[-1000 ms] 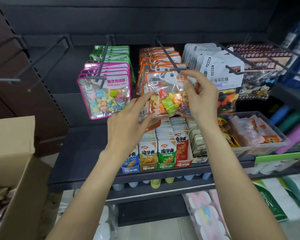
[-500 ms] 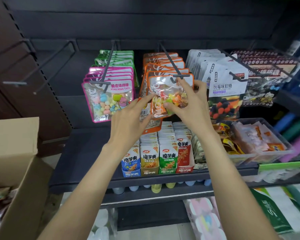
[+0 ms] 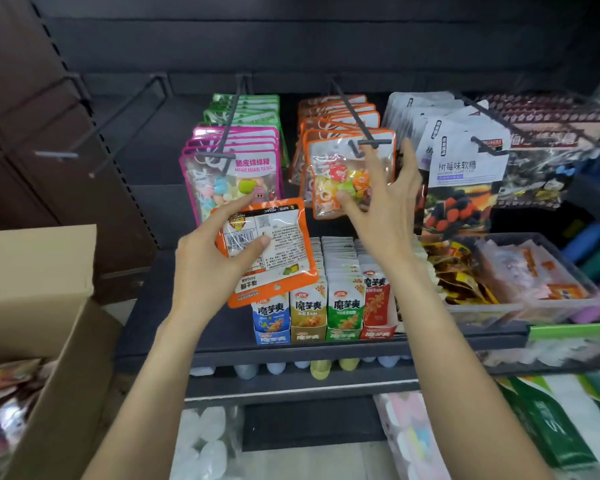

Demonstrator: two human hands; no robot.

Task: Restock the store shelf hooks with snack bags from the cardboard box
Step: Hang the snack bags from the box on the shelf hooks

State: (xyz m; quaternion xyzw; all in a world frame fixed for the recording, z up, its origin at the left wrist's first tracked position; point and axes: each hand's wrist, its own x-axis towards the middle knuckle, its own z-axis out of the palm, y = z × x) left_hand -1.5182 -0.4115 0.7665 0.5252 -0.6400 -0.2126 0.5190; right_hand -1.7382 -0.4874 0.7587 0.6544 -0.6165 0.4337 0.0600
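Note:
My left hand (image 3: 211, 261) grips an orange-edged snack bag (image 3: 274, 261) upside down, its printed back facing me, just below the pink bags. My right hand (image 3: 383, 199) is spread open in front of the orange-edged candy bag (image 3: 329, 174) that hangs at the front of the middle hook (image 3: 361, 140); the fingertips touch the bag's lower right. More orange bags hang behind it. The cardboard box (image 3: 42, 306) stands at the lower left with several snack bags inside.
Pink and green candy bags (image 3: 236, 157) hang on the hook to the left, white berry-candy bags (image 3: 465, 168) to the right. Two bare hooks (image 3: 56, 154) jut out at far left. Small snack packs (image 3: 326, 306) and a clear bin (image 3: 520, 282) fill the shelf below.
The front orange bag now hangs on the hook and my right hand has let go and spread open. My left hand has dropped lower, still holding the second orange bag.

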